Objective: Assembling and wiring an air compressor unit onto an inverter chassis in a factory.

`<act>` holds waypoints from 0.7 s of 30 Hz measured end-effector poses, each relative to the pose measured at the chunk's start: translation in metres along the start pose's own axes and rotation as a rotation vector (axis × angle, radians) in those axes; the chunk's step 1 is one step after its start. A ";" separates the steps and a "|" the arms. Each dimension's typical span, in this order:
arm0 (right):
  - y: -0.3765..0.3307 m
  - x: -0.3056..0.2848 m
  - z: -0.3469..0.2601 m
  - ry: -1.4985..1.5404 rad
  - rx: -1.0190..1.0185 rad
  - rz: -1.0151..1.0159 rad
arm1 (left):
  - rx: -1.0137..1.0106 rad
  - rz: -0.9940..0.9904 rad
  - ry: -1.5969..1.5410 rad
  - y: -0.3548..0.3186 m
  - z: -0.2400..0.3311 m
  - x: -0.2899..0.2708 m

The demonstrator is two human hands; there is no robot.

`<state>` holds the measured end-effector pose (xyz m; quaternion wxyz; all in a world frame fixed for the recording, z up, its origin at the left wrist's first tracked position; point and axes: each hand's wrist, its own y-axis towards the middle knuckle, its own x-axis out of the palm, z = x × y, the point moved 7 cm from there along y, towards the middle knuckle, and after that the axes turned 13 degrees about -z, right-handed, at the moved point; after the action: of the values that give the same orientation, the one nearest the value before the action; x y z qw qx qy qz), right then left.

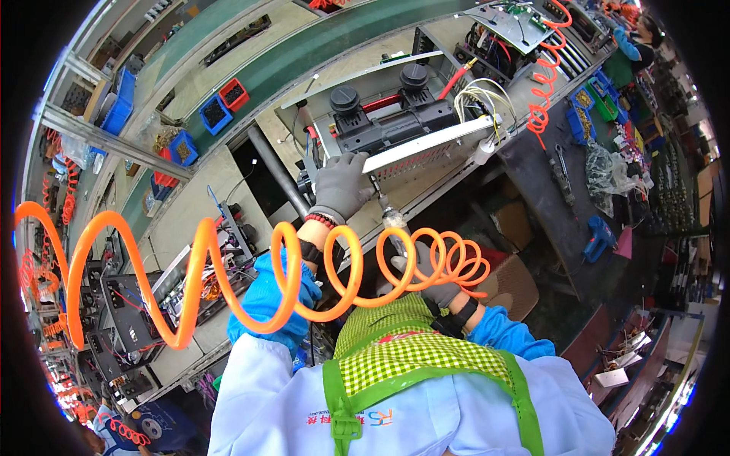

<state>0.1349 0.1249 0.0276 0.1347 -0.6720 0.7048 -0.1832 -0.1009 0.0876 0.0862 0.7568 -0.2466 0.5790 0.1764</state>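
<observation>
An open metal housing (pixel 426 144) lies on the bench in front of me, with a black twin-cylinder compressor-like unit (pixel 395 118) inside. My left hand (pixel 342 186), in a grey glove, has its fingers closed over the housing's near left corner. My right hand (pixel 427 272), also gloved, is wrapped round a power screwdriver (pixel 394 219). Its bit points up at the perforated near side of the housing; I cannot tell whether the tip touches. An orange coiled air hose (pixel 201 281) crosses in front of both forearms and partly covers the right hand.
A green conveyor belt (pixel 296 38) runs behind the housing. Blue bins (pixel 216 115) with small parts stand to the left. At the right are a wrench (pixel 563 163), a blue hand tool (pixel 599 239) and plastic bags (pixel 608 171). Another open chassis (pixel 506 30) stands further back.
</observation>
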 end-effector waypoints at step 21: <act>0.020 -0.011 0.001 -0.073 0.089 -0.102 | 0.285 0.398 -0.235 -0.051 0.017 -0.017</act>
<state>0.1178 0.1366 0.0170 0.1803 -0.7067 0.6554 -0.1965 -0.0635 0.0559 0.1145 0.7963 0.0033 0.5435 0.2656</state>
